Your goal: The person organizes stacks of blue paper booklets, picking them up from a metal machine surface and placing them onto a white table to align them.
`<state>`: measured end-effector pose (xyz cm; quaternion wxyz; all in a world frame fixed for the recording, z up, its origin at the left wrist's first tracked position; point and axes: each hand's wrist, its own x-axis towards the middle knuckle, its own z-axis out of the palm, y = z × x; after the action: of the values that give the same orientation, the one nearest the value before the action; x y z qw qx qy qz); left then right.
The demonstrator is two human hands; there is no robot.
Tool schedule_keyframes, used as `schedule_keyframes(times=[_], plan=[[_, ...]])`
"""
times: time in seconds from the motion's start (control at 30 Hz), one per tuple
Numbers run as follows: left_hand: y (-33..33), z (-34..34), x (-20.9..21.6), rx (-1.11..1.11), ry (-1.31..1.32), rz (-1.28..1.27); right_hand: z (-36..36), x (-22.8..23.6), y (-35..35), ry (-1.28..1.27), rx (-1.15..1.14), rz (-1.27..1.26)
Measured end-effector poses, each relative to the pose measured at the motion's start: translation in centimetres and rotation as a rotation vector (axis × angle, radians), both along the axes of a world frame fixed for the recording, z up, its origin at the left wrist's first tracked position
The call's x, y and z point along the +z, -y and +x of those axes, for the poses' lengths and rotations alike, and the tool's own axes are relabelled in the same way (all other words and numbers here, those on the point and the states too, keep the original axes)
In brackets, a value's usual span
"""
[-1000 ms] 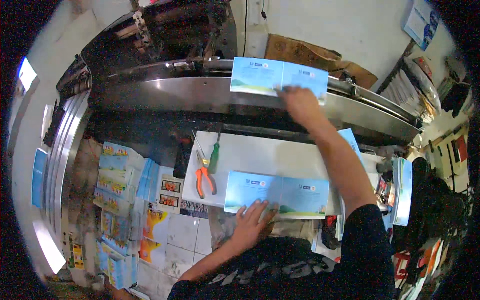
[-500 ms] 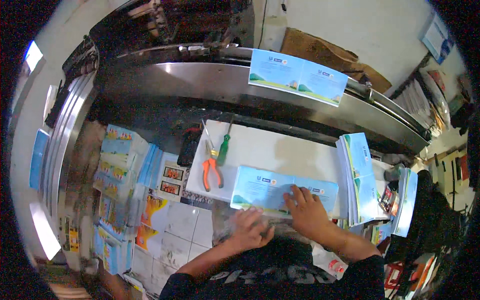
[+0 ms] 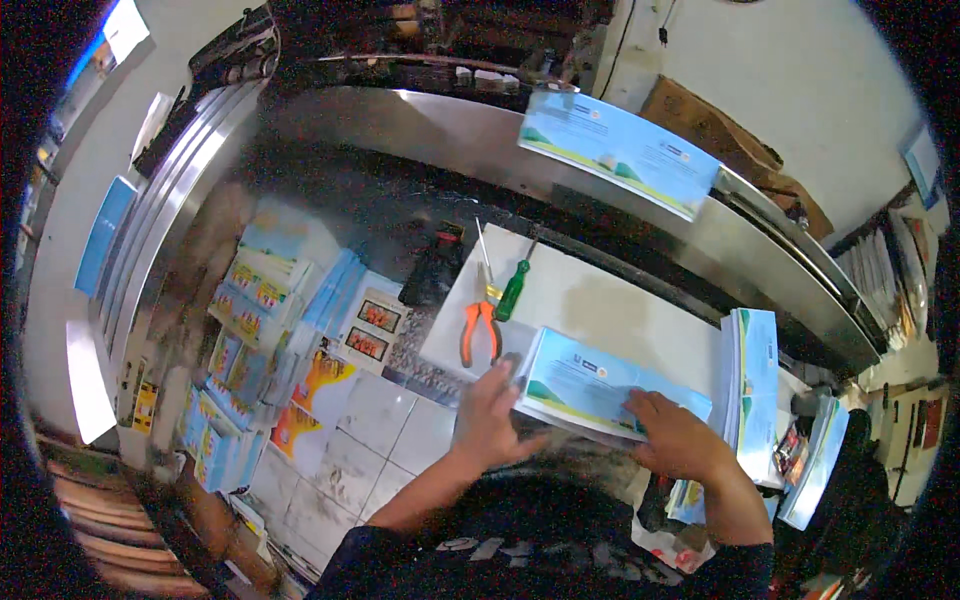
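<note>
Printed stack [image 3: 588, 372] under the hands: paper, smooth, light sheen on the blue face, matt white cut edges. Same-looking paper on the ledge piece [image 3: 620, 150] and the right-hand pile [image 3: 757, 385], the latter a bit shinier. Worktop [image 3: 625, 305]: white, smooth, low sheen, board or laminate, can't tell which. Machine beam [image 3: 430, 125]: bare metal, satin, bright glints; side rails [image 3: 195, 190] also metal, shinier. Pliers [image 3: 469, 330]: orange-and-dark grips, plastic or rubber look. Screwdriver [image 3: 514, 290]: green handle, glossy plastic. Cardboard [image 3: 710, 125]: brown, matt, creased. Floor tiles [image 3: 385, 430]: smooth, smudged. Shirt [image 3: 540, 515]: dark matt cloth, pale print. Wall [image 3: 790, 80]: matt paint.
</note>
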<state>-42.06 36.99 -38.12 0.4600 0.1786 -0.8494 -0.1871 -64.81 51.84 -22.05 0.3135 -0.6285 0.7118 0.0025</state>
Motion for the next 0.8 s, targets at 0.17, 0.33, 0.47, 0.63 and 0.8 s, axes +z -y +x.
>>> schedule_keyframes(times=[0.17, 0.33, 0.47, 0.63, 0.8], plan=[[0.6, -0.5, 0.4, -0.04, 0.158, 0.269, -0.6, 2.7, 1.2, 0.023, -0.121, 0.106], [0.8, -0.5, 1.9, -0.084, 0.318, 0.351, -3.8, 4.0, 2.8, -0.264, -0.189, -0.263], [0.7, -0.6, -0.1, -0.106, 0.313, 0.355, -10.0, 5.9, 3.4, -0.391, -0.221, -0.286], [1.1, -0.4, -2.1, -0.118, 0.229, 0.221, -15.3, 11.1, 9.8, -0.728, -0.338, -1.177], [1.2, -1.1, -1.1, -0.135, 0.214, 0.143, -19.3, 5.2, 14.9, -0.98, -0.232, -1.03]])
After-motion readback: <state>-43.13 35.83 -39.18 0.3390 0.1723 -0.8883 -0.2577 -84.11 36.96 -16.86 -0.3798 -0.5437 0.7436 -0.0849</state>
